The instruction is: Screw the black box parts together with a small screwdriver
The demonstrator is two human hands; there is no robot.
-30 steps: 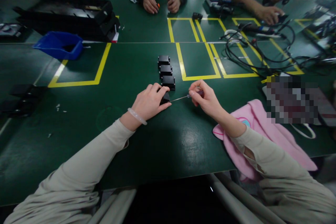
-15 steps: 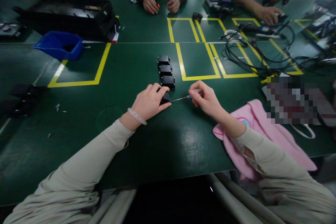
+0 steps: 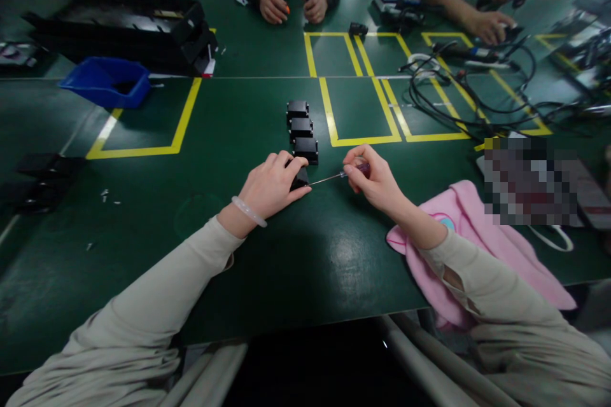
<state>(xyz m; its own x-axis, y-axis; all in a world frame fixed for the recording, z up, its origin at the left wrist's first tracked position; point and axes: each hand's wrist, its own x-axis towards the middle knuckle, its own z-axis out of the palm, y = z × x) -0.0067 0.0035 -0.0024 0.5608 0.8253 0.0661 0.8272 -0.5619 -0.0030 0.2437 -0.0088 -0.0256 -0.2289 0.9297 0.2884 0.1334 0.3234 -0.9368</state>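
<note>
One hand, the left, grips a black block on the table between thumb and fingers. Right hand holds a screwdriver, its shaft pointing left to the block's right end, at the left thumb; tip contact cannot be confirmed. Block lies left of the right hand, nearer the left. Three similar blocks line up beyond.

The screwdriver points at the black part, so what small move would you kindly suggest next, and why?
I would probably turn the screwdriver gently with the right hand, since its tip appears to meet the edge of the black part, which the left hand grips.
</note>
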